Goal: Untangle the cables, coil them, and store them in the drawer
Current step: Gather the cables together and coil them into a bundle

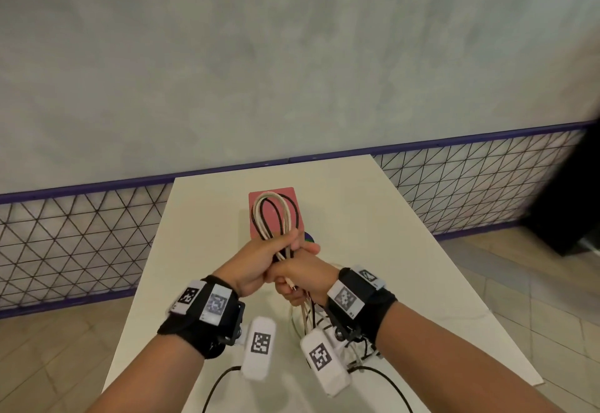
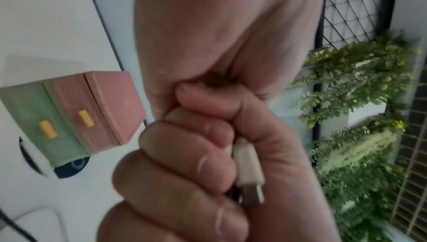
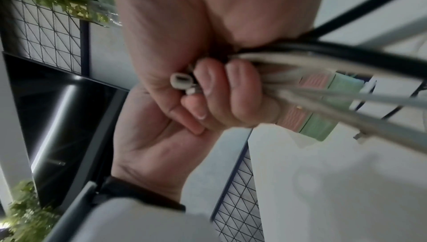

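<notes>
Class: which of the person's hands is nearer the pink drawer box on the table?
Left. The left hand grips the cable loops just in front of the drawer box; the right hand grips the same cables lower, closer to the person.

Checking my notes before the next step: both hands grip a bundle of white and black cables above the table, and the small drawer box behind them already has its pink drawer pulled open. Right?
Not quite. The drawer box has its pink drawer shut, flush with the green one, as the left wrist view shows. The rest holds: left hand and right hand both grip the white and black cables above the table.
</notes>
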`<state>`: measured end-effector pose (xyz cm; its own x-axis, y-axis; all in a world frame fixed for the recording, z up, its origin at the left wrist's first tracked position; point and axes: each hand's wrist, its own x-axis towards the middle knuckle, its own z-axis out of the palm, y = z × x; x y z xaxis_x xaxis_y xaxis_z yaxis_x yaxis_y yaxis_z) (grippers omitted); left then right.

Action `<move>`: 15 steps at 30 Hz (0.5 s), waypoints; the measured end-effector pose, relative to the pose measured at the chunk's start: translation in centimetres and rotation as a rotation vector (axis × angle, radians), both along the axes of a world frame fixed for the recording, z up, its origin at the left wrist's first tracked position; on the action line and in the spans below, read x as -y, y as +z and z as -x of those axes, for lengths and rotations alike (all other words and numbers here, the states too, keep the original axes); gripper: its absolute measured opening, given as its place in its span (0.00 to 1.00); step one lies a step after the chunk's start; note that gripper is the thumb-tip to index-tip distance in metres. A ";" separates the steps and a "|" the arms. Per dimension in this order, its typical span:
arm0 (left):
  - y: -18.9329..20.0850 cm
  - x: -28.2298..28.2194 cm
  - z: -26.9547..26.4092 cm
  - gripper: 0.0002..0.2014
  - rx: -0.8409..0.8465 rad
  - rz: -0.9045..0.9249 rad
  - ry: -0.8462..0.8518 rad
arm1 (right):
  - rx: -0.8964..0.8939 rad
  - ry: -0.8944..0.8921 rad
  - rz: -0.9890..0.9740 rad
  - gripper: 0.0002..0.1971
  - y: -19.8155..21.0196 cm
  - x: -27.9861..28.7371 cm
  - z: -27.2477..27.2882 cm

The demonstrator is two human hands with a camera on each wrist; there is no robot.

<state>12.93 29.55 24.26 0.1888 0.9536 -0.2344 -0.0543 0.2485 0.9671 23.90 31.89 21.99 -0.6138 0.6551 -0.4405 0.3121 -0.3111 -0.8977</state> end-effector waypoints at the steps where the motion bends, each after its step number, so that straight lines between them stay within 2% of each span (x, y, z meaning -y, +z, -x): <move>1: 0.2 -0.3 -0.1 0.24 0.027 -0.002 0.064 | -0.022 -0.019 -0.019 0.11 -0.2 -0.1 -0.1; 2: 0.2 -0.9 0.2 0.23 0.124 0.006 0.150 | -0.032 -0.027 -0.040 0.11 -0.4 -0.1 -0.4; 4: 0.4 -2.4 1.6 0.18 0.437 0.025 0.332 | 0.016 -0.013 -0.120 0.15 -1.7 -0.4 -1.2; 6: 0.3 -3.5 2.8 0.18 0.589 0.051 0.483 | 0.133 0.021 -0.236 0.18 -3.4 -0.5 -2.0; 11: -1.3 -5.0 4.8 0.19 0.667 0.074 0.706 | 0.304 0.228 -0.372 0.21 -4.5 -1.1 -3.3; 13: -1.9 -5.6 6.8 0.19 0.637 0.078 0.853 | 0.337 0.276 -0.467 0.20 -3.4 -1.4 -4.3; 15: -2.3 -5.4 8.0 0.21 0.544 0.093 0.938 | 0.296 0.318 -0.595 0.19 -1.2 -1.4 -4.9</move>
<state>4.93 34.99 21.93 -0.5048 0.7551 -0.4184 -0.6759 -0.0442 0.7357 28.85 33.29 20.78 -0.7243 0.6453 -0.2428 0.5616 0.3478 -0.7508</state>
